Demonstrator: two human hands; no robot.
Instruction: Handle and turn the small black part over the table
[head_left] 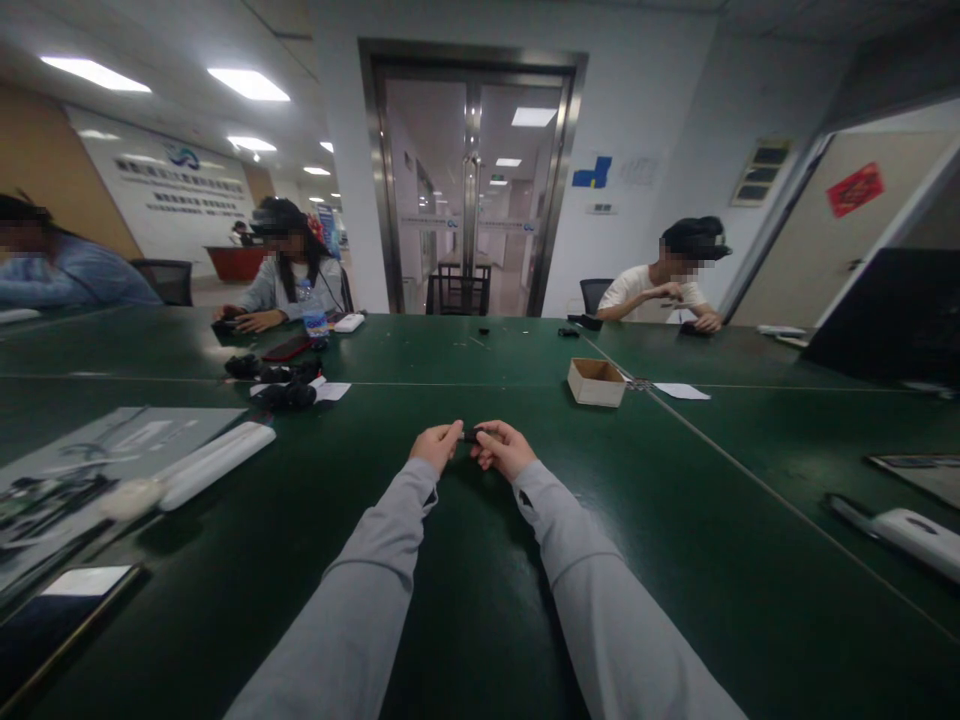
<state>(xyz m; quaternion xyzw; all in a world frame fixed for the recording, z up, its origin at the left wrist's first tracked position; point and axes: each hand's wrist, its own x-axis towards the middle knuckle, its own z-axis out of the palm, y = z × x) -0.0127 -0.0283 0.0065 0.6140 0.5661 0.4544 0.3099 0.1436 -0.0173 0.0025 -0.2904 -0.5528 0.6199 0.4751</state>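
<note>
My left hand [435, 445] and my right hand [504, 449] meet in front of me above the dark green table [675, 520]. Both are closed in a pinch on a small black object [470, 435] held between them; it is too small to name. Grey sleeves cover both forearms. A small open cardboard box [596, 382] stands on the table beyond my right hand.
A white oblong case [214, 463], a mat with parts [90, 470] and a phone [60, 610] lie at left. Black parts [281, 385] and a water bottle [312, 310] sit farther back. Another white case [919, 535] lies at right. Three other people sit around the table.
</note>
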